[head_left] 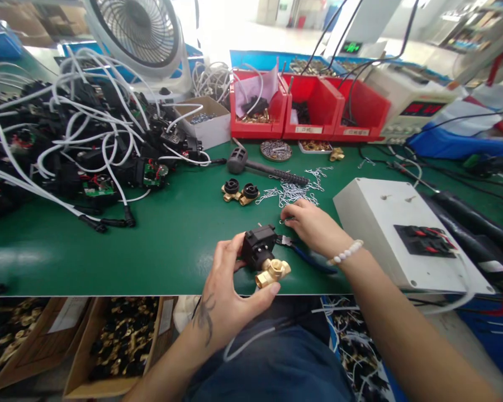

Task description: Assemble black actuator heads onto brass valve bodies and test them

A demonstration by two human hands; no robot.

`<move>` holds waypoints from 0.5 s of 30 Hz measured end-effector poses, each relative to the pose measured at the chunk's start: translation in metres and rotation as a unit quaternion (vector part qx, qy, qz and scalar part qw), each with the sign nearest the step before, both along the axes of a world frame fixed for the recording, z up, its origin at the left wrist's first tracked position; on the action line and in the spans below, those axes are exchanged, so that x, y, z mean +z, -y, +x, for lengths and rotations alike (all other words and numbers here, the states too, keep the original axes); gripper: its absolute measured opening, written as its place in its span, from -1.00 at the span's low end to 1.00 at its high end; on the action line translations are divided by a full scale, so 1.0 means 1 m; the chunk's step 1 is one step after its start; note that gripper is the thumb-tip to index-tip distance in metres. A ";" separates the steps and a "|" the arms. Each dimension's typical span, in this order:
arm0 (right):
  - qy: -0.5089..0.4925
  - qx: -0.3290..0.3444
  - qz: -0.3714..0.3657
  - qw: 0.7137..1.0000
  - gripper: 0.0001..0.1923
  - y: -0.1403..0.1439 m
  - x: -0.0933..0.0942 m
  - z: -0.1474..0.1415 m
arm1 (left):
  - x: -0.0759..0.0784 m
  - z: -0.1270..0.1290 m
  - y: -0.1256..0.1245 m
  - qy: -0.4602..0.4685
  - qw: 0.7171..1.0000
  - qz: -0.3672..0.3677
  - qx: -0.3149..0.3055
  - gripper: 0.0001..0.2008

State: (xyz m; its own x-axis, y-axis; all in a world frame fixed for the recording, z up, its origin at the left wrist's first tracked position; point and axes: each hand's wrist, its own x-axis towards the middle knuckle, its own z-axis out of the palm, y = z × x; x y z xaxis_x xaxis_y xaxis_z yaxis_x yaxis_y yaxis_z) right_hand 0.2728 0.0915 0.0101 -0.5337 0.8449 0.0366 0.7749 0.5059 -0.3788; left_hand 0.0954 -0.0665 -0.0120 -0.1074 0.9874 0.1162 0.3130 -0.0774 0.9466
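Observation:
My left hand [228, 279] is closed around a motorized valve at the front of the bench. Its black plastic actuator housing [259, 241] sits behind a brass valve body [272, 272], which is tilted toward me. My right hand [304, 220] is just this side of a pile of silvery hairpin clips [295, 192]. Its thumb and fingers pinch a hairpin clip [282, 221], of which only a small looped end shows. Under that hand lie pliers with dark blue handles [312, 261], their jaws close to the housing. Two brass valve bodies with black caps [240, 191] stand beyond my left hand.
A black mallet [260, 166] lies behind the clips. Red bins [310, 106], a round dish of small metal parts [275, 150] and a fan [140, 33] stand farther back. Cabled black units [104, 139] are heaped at left. A grey control box [411, 234] is at right.

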 end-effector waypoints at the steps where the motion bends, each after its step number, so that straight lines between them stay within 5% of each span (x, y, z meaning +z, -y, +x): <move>1: 0.024 0.016 -0.009 1.000 -0.87 -0.002 0.000 -0.002 | 0.000 0.000 0.000 -0.003 1.000 0.003 -0.003 -0.28; 9: 0.087 0.079 -0.065 0.991 -0.79 -0.021 0.000 -0.011 | -0.001 0.002 -0.001 -0.037 0.999 0.019 -0.017 -0.25; 15: -0.011 0.011 -0.002 1.000 -0.87 0.005 0.012 -0.010 | -0.010 0.005 -0.002 -0.034 0.997 0.059 -0.026 -0.21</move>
State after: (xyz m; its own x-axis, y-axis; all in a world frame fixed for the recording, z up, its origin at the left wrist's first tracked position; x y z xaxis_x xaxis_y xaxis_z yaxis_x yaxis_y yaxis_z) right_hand 0.2627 0.0868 0.0226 -0.5511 0.8332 0.0445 0.7552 0.5208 -0.3979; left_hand 0.1009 -0.0646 -0.0223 -0.0449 0.9703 0.2378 0.3698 -0.2050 0.9062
